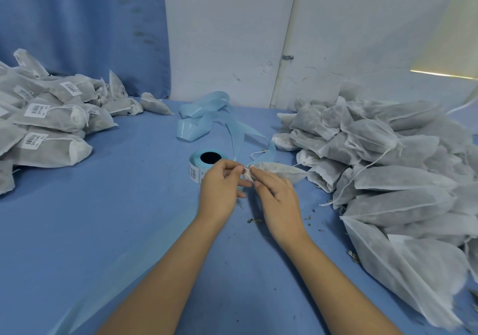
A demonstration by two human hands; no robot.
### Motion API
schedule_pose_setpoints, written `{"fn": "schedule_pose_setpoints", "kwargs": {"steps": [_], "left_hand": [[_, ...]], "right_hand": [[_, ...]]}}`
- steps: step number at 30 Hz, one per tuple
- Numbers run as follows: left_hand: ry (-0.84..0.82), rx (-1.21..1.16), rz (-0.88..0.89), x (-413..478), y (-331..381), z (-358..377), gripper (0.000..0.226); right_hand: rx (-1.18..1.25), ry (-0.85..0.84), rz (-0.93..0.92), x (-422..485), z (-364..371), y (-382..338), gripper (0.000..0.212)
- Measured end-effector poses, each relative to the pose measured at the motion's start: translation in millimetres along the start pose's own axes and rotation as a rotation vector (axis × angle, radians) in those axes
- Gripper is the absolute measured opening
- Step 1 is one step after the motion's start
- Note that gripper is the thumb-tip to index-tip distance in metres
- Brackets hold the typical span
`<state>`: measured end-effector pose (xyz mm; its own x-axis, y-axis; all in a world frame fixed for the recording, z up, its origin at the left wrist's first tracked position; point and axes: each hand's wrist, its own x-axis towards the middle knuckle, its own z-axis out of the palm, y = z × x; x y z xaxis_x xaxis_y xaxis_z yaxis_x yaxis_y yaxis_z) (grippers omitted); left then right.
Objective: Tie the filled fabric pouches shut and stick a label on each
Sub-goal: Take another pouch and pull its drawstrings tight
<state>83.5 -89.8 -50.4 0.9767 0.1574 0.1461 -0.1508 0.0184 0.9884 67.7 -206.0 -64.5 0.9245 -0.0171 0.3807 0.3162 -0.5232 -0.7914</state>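
Both hands are right at the middle of the bench [116,205], close together. The left hand [222,184] and the right hand [276,197] each pinch the gathered neck of one pouch [282,171] between thumb and fingertips. The pouch's body trails off to the right, lying low over the blue bench top, and its nose reaches the heap of untied pouches [388,179]. A loop of white drawstring [256,154] curls out just behind the neck.

This looks like featherweight stuff: thin, soft non-woven fabric with a loose dry filling that slumps and shifts. The body would give no firm hold; squeeze it and the contents just move. The bunched neck is the place to hold it, with the cord taken close to the fabric so the knot cinches tight. The cord is thin and probably slippery, so fingertip work seems right. Pull too hard and the flimsy cloth might tear or spill, judging by the dry crumbs [254,220] scattered near the wrists.

The label roll [204,165] sits just behind the left hand, within easy reach, and its spent backing strip [204,112] is coiled further back. The labelled pouches [51,117] are stacked well off to the left.
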Motion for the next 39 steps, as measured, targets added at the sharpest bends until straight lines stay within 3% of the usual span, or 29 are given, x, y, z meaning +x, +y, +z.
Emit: {"fn": "schedule_pose_setpoints", "kwargs": {"steps": [9, 13, 18, 22, 27, 35, 39], "left_hand": [[-0.015, -0.107, -0.178, 7, 0, -11, 0.011], [-0.076, -0.030, -0.092, 7, 3, -17, 0.015], [-0.206, 0.154, -0.015, 8, 3, -22, 0.015], [-0.174, 0.335, 0.063, 9, 2, -25, 0.017], [-0.103, 0.557, 0.201, 9, 7, -16, 0.010], [-0.060, 0.176, -0.012, 1, 6, -2, 0.013], [-0.048, 0.102, 0.053, 0, -1, -3, 0.013]], "right_hand": [[0.394, -0.136, 0.021, -1, -6, -4, 0.033], [0.545, -0.180, 0.068, 2, -12, -2, 0.029], [0.429, -0.271, 0.097, 6, -19, 2, 0.031], [0.260, -0.309, 0.111, 9, -14, 2, 0.039], [0.418, -0.328, 0.185, 7, -12, -4, 0.041], [0.509, -0.249, 0.229, 6, -13, -7, 0.031], [0.562, -0.265, 0.224, 6, -16, -7, 0.031]]}}
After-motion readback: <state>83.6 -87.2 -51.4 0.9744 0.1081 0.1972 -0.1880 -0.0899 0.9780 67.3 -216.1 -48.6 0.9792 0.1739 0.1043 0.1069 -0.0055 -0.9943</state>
